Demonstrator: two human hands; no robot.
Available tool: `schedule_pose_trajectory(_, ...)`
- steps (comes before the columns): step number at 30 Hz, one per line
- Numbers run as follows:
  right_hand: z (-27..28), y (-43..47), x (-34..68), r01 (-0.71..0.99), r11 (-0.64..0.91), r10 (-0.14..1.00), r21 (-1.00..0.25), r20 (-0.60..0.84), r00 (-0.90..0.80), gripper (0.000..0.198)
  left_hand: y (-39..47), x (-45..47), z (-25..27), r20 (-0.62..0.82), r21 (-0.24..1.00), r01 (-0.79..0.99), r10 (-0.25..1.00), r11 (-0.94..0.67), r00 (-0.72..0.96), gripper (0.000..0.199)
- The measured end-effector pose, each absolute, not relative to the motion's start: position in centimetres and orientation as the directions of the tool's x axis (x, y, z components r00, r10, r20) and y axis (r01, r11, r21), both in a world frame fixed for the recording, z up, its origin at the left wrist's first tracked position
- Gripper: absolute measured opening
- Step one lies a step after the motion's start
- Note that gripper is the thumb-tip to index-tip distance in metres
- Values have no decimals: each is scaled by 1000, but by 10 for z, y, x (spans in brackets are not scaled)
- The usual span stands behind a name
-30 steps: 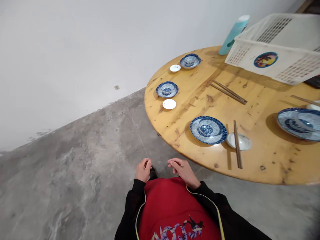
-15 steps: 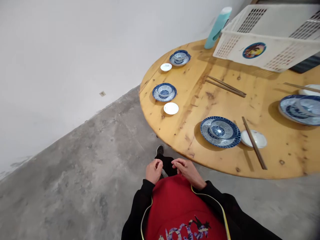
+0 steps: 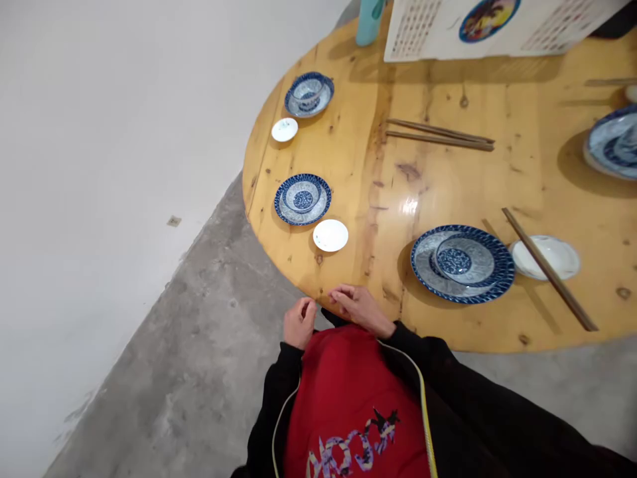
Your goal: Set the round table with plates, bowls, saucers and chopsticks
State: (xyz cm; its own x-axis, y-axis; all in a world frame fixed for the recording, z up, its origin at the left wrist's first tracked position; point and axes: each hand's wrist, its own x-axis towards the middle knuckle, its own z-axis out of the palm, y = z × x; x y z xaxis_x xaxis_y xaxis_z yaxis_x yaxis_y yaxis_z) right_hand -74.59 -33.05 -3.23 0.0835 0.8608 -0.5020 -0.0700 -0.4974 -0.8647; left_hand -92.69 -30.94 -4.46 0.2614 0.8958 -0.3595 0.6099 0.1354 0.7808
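Observation:
My left hand is held before my body, just off the rim of the wooden table. Its fingers are curled in and nothing shows in them. Over the table's near edge is my right hand, its fingers bent and drawn together, with no object visible in it. Nearest to the hands lies a small white dish. Beside it stands a blue-patterned bowl on a matching plate. To the right of my right hand is another patterned plate with a bowl on it.
A pair of chopsticks lies mid-table. More chopsticks rest across a white dish. Further plate settings stand at the far left and right. A white basket and a turquoise container are at the back.
My body and view have moved closer to the table. My right hand now overlaps the table edge. Both hands keep nearly the same curled pose, and the dishes have not been moved.

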Motion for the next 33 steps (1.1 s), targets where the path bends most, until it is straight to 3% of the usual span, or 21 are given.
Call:
schedule_pose_trajectory(6,-38,-309,-726,-152,-462,832,-874,-486,269,35,-270,-891,-38,-374,764,644,838,36,398,31)
schedule_pose_trajectory(15,-35,-282,-712,-177,-393,739,-902,-424,523,34,-201,-853,-40,-347,857,497,559,-138,753,29)
schedule_pose_trajectory(23,-16,-217,-644,55,-468,549,-882,-242,800,30,-125,-852,-23,-278,918,346,308,-195,910,25)
schedule_pose_trajectory(27,-18,-181,-607,257,-609,528,-750,-142,837,31,-84,-847,-12,-239,941,288,255,-175,937,26)
schedule_pose_trajectory(30,-22,-161,-576,400,-742,517,-538,-80,852,29,-54,-833,0,-171,947,229,250,-227,953,25)
schedule_pose_trajectory(33,-27,-146,-539,423,-839,476,-341,-85,875,31,-28,-812,11,-141,942,216,278,-257,950,23)
